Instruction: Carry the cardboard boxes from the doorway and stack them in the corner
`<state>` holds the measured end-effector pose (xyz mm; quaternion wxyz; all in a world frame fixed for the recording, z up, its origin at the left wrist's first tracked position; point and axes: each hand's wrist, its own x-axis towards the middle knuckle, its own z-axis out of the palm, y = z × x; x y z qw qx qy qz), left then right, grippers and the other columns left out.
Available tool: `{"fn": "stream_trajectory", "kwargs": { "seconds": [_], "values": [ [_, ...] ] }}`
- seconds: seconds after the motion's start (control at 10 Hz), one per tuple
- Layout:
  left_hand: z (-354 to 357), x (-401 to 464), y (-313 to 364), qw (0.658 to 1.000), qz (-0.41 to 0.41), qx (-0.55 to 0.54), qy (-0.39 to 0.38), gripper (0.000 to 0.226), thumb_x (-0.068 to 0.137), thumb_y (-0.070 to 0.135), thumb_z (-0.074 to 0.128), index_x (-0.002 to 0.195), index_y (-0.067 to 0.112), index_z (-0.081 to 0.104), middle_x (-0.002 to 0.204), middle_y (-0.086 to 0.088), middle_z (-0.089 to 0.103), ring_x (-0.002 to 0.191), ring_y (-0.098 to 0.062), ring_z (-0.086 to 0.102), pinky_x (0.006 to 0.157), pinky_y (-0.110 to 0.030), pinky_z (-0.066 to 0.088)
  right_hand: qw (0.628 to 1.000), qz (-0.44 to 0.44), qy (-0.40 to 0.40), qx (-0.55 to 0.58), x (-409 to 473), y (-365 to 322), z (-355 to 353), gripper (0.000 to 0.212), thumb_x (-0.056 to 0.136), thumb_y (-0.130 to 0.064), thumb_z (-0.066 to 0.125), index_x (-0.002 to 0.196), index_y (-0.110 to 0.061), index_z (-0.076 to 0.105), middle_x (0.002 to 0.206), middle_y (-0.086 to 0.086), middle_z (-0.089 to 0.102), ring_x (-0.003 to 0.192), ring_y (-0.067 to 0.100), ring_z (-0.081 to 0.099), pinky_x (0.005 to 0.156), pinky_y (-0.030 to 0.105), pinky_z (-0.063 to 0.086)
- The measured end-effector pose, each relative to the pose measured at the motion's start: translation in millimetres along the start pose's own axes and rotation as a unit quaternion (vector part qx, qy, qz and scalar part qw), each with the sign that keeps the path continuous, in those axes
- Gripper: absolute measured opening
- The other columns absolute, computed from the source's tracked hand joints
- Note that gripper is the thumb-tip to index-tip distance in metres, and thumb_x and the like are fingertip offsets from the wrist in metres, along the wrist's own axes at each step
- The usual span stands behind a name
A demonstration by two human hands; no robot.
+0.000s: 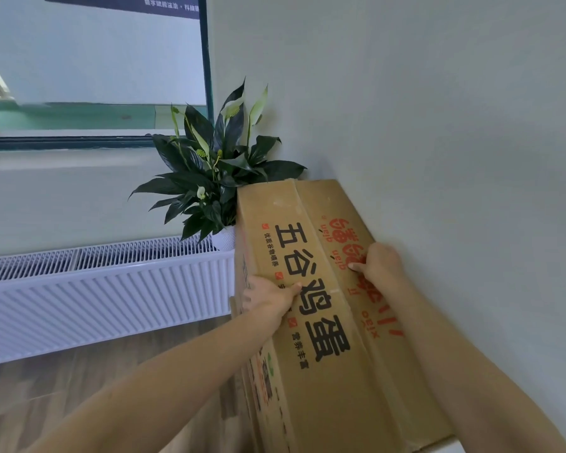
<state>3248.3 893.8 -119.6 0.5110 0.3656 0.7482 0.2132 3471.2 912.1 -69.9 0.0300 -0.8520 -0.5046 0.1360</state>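
Observation:
A brown cardboard box [311,266] with black and red printed characters fills the lower right, close against the pale wall in the corner. Another box edge [242,354] shows under its left side. My left hand [268,297] grips the box's left edge, thumb on the top face and fingers down the side. My right hand [378,266] lies on the top face near the right edge, thumb pressed on the cardboard; its fingers are hidden at the wall side.
A potted peace lily [216,171] stands in a white pot on the white radiator [105,289], touching the box's far left corner. A window with a dark frame [206,60] is above. Wooden floor [46,387] lies at the lower left.

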Motion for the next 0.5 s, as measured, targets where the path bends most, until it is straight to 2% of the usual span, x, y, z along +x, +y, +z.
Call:
{"fn": "stream_trajectory", "kwargs": {
  "seconds": [0.2, 0.3, 0.4, 0.5],
  "values": [
    [-1.8, 0.0, 1.3, 0.999, -0.007, -0.030, -0.013, 0.099, 0.061, 0.050, 0.090, 0.134, 0.019, 0.031, 0.137, -0.014, 0.047, 0.127, -0.035, 0.049, 0.106, -0.055, 0.046, 1.000, 0.011, -0.005, 0.019, -1.2, 1.8, 0.2, 0.046, 0.080, -0.054, 0.079, 0.096, -0.013, 0.065, 0.089, 0.001, 0.070, 0.082, 0.022, 0.069, 0.074, 0.037, 0.059],
    [-5.8, -1.4, 3.7, 0.999, -0.008, -0.047, -0.020, 0.099, 0.058, 0.049, 0.091, 0.131, 0.019, 0.033, 0.135, -0.013, 0.050, 0.124, -0.035, 0.053, 0.103, -0.054, 0.049, 0.999, 0.011, 0.002, 0.042, -8.1, 0.8, -2.9, 0.043, 0.083, -0.052, 0.078, 0.101, -0.014, 0.067, 0.091, 0.001, 0.070, 0.082, 0.020, 0.068, 0.073, 0.036, 0.057],
    [-14.7, -2.1, 2.0, 0.995, -0.010, -0.080, -0.058, 0.095, 0.062, 0.040, 0.092, 0.133, 0.018, 0.033, 0.131, -0.012, 0.055, 0.120, -0.034, 0.058, 0.101, -0.053, 0.051, 0.995, 0.014, -0.014, 0.095, -14.0, -1.1, -5.8, 0.045, 0.088, -0.044, 0.076, 0.121, -0.014, 0.067, 0.112, 0.004, 0.073, 0.090, 0.020, 0.066, 0.078, 0.035, 0.054],
    [-45.5, -11.7, 14.8, 0.990, 0.049, -0.112, -0.073, 0.074, 0.074, 0.028, 0.087, 0.127, 0.014, 0.036, 0.118, -0.007, 0.062, 0.105, -0.025, 0.063, 0.093, -0.043, 0.055, 0.982, -0.003, 0.061, 0.181, -26.7, -15.2, -36.5, 0.036, 0.093, -0.036, 0.072, 0.122, -0.015, 0.070, 0.119, 0.006, 0.073, 0.101, 0.023, 0.069, 0.089, 0.039, 0.055]
  ]
}}
